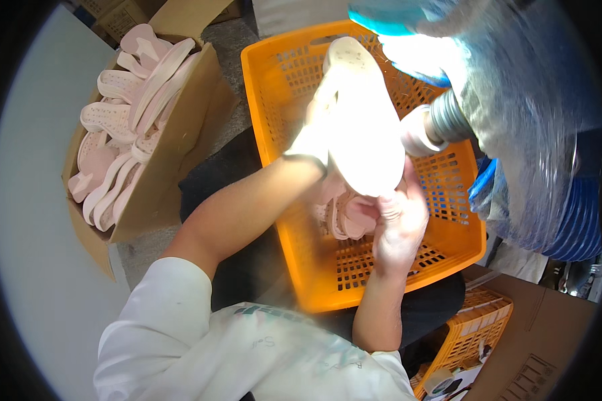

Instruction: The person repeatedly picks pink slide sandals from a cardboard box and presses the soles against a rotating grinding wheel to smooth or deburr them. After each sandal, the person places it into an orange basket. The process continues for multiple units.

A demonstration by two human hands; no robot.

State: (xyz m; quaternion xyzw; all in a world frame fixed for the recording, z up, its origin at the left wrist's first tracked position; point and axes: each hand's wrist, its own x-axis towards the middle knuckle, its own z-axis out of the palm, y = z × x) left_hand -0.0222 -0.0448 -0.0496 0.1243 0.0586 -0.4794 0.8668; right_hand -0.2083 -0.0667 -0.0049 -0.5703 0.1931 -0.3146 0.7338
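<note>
Both hands grip a pale pink shoe sole point(361, 127): right hand point(400, 224) pinches its near end, left hand point(314, 137) clasps its edge; long axis points away over the orange crate point(274, 100).

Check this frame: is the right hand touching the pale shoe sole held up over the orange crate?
Touching. The head view shows the right hand with fingertips pressed on the lower end of the pale shoe sole, above the orange crate.

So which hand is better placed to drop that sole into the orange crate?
Probably the right hand: it grips the sole at its lower end, directly over the crate. The left hand sits higher.
</note>
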